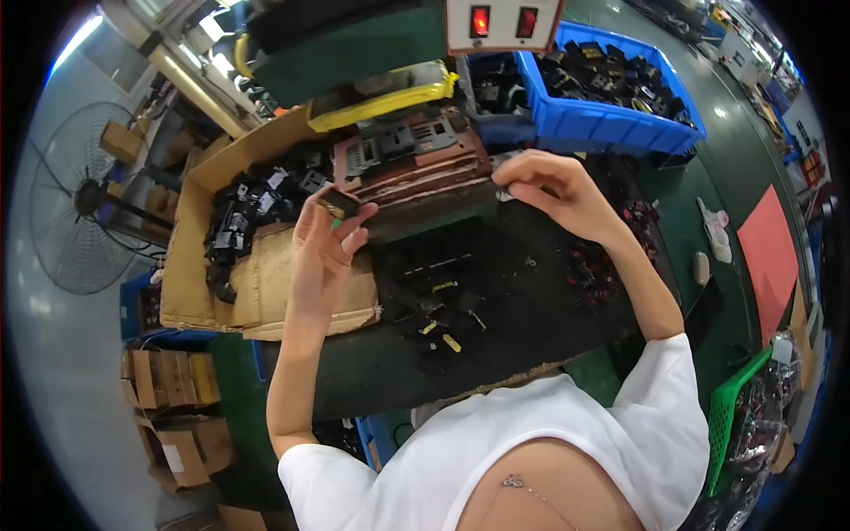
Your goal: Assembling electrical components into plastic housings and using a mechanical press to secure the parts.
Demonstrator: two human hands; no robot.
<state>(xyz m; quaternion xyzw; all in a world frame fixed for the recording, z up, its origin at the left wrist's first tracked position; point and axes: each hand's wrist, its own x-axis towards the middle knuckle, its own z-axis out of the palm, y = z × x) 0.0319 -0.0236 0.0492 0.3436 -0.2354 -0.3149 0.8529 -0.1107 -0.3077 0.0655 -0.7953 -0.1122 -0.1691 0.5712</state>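
Note:
My left hand is raised over the near edge of a cardboard box, its fingers closed on a small black part with a yellowish patch. Just right of it stands a brown, layered fixture with grey slotted plates on top. By the fixture's right corner, my right hand bends its thumb and forefinger together in a pinch; what lies between them, if anything, is too small to make out. Several small black parts with yellow pieces lie loose on the dark worktable between my forearms.
The cardboard box at the left holds many black parts. A blue bin full of black parts stands far right. Red-lit switches sit above the fixture. Small dark red pieces lie at the table's right.

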